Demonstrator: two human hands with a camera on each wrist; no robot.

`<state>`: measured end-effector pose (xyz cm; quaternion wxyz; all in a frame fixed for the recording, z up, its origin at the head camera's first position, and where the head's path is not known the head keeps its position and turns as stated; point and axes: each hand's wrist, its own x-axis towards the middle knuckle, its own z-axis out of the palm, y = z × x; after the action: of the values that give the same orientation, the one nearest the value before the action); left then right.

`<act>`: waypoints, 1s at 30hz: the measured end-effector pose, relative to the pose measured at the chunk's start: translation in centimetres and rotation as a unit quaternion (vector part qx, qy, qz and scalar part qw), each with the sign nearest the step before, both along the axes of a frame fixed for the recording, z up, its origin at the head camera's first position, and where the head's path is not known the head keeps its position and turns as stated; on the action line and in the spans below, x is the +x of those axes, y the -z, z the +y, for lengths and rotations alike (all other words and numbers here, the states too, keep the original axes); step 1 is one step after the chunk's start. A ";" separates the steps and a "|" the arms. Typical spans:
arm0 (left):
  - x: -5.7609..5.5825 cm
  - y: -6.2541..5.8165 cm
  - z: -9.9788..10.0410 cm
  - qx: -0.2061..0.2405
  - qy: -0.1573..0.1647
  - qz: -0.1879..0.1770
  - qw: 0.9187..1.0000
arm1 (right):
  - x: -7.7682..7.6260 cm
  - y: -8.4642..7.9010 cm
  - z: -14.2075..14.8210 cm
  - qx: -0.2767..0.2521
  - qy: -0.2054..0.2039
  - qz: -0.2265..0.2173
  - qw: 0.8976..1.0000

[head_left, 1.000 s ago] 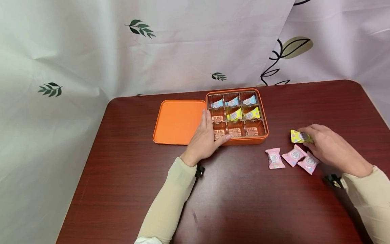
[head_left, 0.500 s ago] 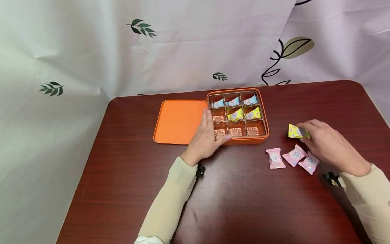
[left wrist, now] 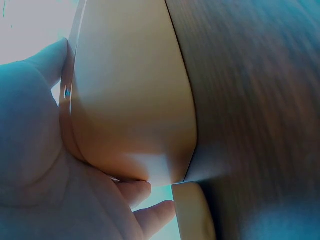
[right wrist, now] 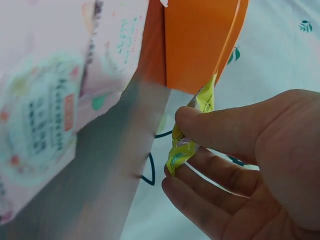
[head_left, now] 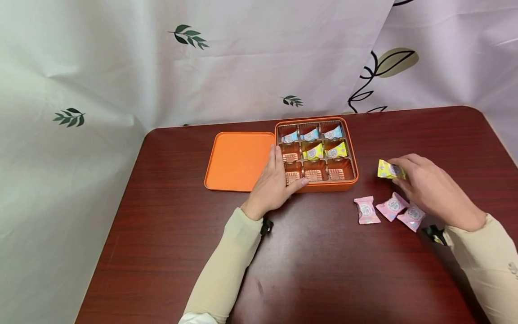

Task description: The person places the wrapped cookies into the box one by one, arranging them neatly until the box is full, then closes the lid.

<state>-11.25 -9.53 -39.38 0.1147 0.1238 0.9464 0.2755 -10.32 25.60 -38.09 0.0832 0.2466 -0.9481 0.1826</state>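
My right hand [head_left: 430, 186] pinches a yellow-wrapped candy [head_left: 388, 169] between thumb and fingers, right of the box. The right wrist view shows that candy [right wrist: 191, 132] on edge in the fingertips. My left hand [head_left: 271, 182] lies with straight fingers along the left side of the orange box [head_left: 351, 180], its thumb at the front rim. In the left wrist view the palm [left wrist: 35, 130] is against the box's corner. Blue candies [head_left: 310, 134] fill the back row of the divided tray; two yellow candies [head_left: 336, 150] sit in the middle row. The front-row compartments [head_left: 313, 172] hold none.
Three pink-wrapped candies [head_left: 367, 210] lie on the dark red wooden table [head_left: 315, 261], just in front of my right hand. The orange lid [head_left: 238, 159] lies flat against the box's left side. Behind the table hangs a pale leaf-patterned cloth [head_left: 238, 67].
My right hand has lifted the yellow candy a little and carried it left, towards the box. My left hand stays at the box; the pink candies lie as before.
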 end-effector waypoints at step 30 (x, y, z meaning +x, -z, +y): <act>0.0 0.1 0.0 0.001 0.002 -0.002 1.000 | -0.7 -1.5 -3.9 -0.027 -0.002 0.022 0.999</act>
<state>-11.29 -9.58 -39.53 0.1168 0.1249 0.9455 0.2770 -11.00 21.73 -36.63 0.1100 0.2502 -0.9402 0.2034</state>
